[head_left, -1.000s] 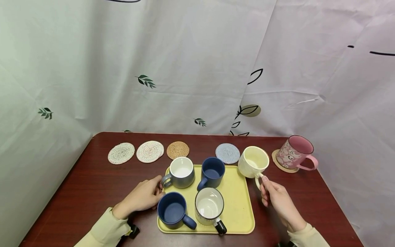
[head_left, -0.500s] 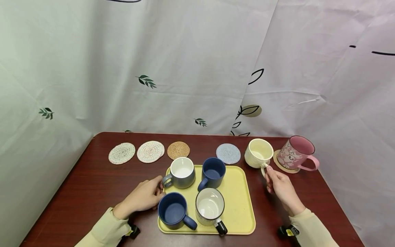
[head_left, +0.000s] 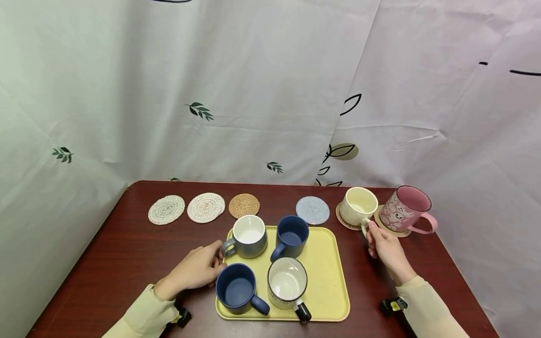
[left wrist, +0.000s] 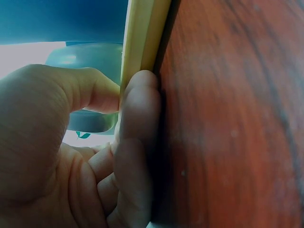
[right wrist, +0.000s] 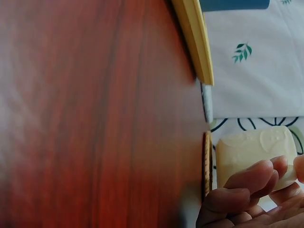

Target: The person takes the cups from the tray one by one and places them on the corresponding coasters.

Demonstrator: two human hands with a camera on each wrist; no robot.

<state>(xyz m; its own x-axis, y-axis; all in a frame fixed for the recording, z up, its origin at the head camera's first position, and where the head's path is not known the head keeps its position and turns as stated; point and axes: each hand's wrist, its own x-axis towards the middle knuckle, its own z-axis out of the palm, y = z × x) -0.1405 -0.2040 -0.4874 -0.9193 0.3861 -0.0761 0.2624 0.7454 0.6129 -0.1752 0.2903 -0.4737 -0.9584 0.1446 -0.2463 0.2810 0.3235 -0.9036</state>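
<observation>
With the fingers of my right hand (head_left: pixel 389 253) I pinch the handle of a cream mug (head_left: pixel 353 211), upright over a brown woven coaster (head_left: pixel 339 218). In the right wrist view the cream mug (right wrist: pixel 256 147) sits very close to the coaster's edge (right wrist: pixel 207 166); whether they touch I cannot tell. My left hand (head_left: pixel 192 270) pinches the left rim of a yellow tray (head_left: pixel 325 267). The left wrist view has the thumb on one side of the tray rim (left wrist: pixel 142 38) and fingers on the other. On the tray stand a grey mug (head_left: pixel 253 245), two navy mugs (head_left: pixel 291 241) and a white mug with a black handle (head_left: pixel 279 291).
A pink patterned mug (head_left: pixel 395 213) rests on a tan coaster (head_left: pixel 380 227) at the far right. Along the back lie a light blue coaster (head_left: pixel 313 210), an orange-brown one (head_left: pixel 244 205) and two pale ones (head_left: pixel 205 207). Dark red wood forms the table (head_left: pixel 127 244).
My right hand has carried the cream mug from the tray's back right corner rightward and back, onto or just over the brown coaster. The left hand and tray look unmoved.
</observation>
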